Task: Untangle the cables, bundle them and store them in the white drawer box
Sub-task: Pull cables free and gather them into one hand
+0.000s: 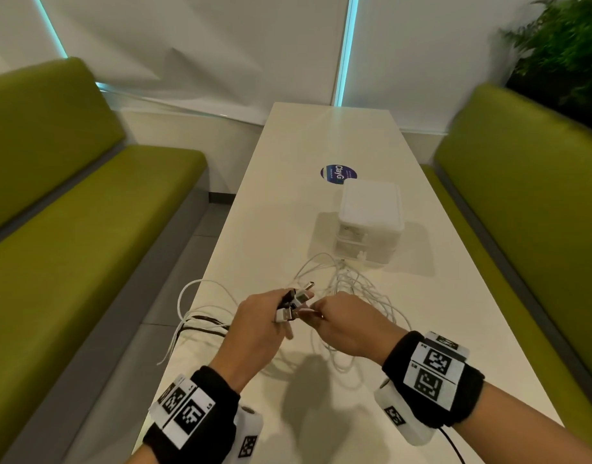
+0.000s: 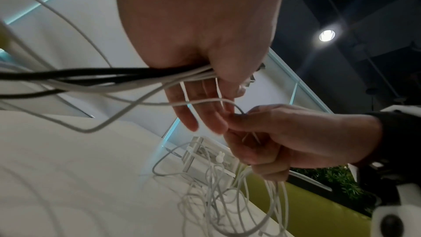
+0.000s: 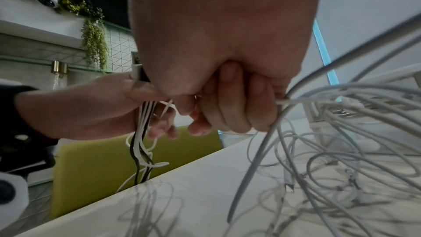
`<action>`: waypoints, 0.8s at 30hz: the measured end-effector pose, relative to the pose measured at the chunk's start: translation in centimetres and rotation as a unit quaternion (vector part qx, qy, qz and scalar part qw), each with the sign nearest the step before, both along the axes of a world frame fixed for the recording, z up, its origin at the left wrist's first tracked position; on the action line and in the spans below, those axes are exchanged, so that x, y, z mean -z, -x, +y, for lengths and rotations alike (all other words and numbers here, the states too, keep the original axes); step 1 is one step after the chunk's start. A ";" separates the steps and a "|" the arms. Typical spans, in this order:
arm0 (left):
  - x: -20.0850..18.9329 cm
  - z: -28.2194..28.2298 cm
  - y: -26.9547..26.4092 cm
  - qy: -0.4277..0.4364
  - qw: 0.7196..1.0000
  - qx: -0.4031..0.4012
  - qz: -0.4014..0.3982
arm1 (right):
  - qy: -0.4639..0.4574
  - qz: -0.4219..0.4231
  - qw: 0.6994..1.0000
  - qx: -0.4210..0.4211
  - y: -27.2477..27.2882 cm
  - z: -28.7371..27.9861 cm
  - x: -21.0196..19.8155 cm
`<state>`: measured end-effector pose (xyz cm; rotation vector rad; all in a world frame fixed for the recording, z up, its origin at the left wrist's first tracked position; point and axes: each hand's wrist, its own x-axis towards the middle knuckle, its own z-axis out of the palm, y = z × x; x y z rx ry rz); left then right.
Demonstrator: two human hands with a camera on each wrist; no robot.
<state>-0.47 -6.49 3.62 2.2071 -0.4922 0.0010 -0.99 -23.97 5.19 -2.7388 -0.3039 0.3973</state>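
Note:
My left hand point(image 1: 271, 313) pinches a bunch of black and white cable ends point(image 1: 296, 301) between thumb and fingers, plugs sticking up. Their black and white cords point(image 2: 136, 75) trail left and hang over the table's left edge point(image 1: 201, 283). Just right of it, my right hand point(image 1: 328, 318) is curled around strands of white cable point(image 3: 296, 99). These strands run into the white cable tangle point(image 1: 358, 289) on the table. The white drawer box point(image 1: 370, 222) stands behind the tangle, drawers facing me. In the right wrist view a silver USB plug point(image 3: 136, 64) shows above my left hand point(image 3: 91, 107).
The narrow white table point(image 1: 288, 195) carries a round blue sticker point(image 1: 338, 174) behind the box. Green benches point(image 1: 70, 246) run along both sides, with a plant point(image 1: 562, 55) at the far right. Looped cords point(image 1: 187, 316) dangle beyond the left edge.

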 end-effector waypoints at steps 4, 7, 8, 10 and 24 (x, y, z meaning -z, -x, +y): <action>0.0 0.0 -0.5 -0.063 0.998 0.006 0.023 | 0.000 0.005 1.000 0.001 0.2 0.0 0.2; -0.7 0.5 -0.4 -0.082 0.996 0.020 0.026 | 0.001 -0.004 1.000 -0.004 -0.1 -0.6 0.3; -1.2 0.8 -0.3 -0.066 0.998 0.013 0.014 | 0.001 -0.009 1.000 -0.007 -0.2 -0.9 0.4; -1.8 1.6 -0.4 -0.001 1.000 -0.029 -0.008 | 0.003 -0.017 1.000 -0.007 -0.4 -1.6 0.7; -1.4 6.0 -2.7 0.109 0.967 -0.227 -0.042 | -0.115 -0.043 0.992 0.027 -0.5 -2.7 1.0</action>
